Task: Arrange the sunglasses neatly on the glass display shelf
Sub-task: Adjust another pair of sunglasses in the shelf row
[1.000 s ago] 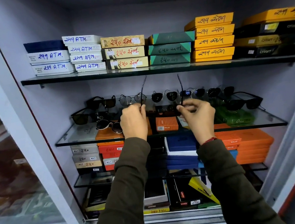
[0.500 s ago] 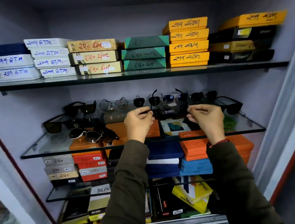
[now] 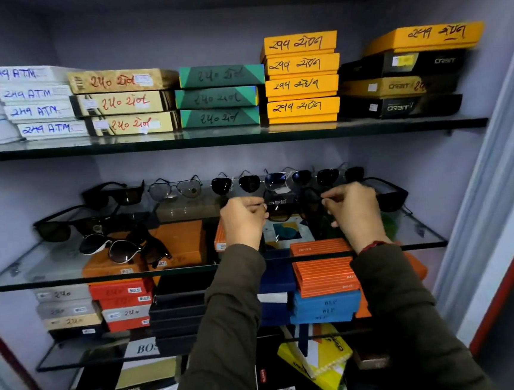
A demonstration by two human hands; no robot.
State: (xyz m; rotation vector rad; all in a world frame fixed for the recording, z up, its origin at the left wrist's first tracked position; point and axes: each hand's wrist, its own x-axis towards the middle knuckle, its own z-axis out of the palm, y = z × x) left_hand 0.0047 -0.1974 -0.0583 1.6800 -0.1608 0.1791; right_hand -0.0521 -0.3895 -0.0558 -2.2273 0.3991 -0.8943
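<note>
1. Sunglasses with a white tag on one dark lens (image 3: 282, 209) are pinched at both ends, the left hand (image 3: 244, 219) on one side and the right hand (image 3: 351, 208) on the other.
2. A moment ago their two arms stuck straight up. Now the arms no longer show, so they look folded in, and the pair sits lower, just above the glass display shelf (image 3: 55, 282).
3. That means this pair looks nearly ready to be set down.
4. It is held in front of the back row of sunglasses (image 3: 248, 183), near the middle of the shelf.
5. I cannot tell if it touches the glass yet.
6. On the left, a loose pile of sunglasses (image 3: 114, 247) lies crooked. It looks like it needs tidying too.
7. Boxes (image 3: 301, 76) fill the shelf above.
</note>
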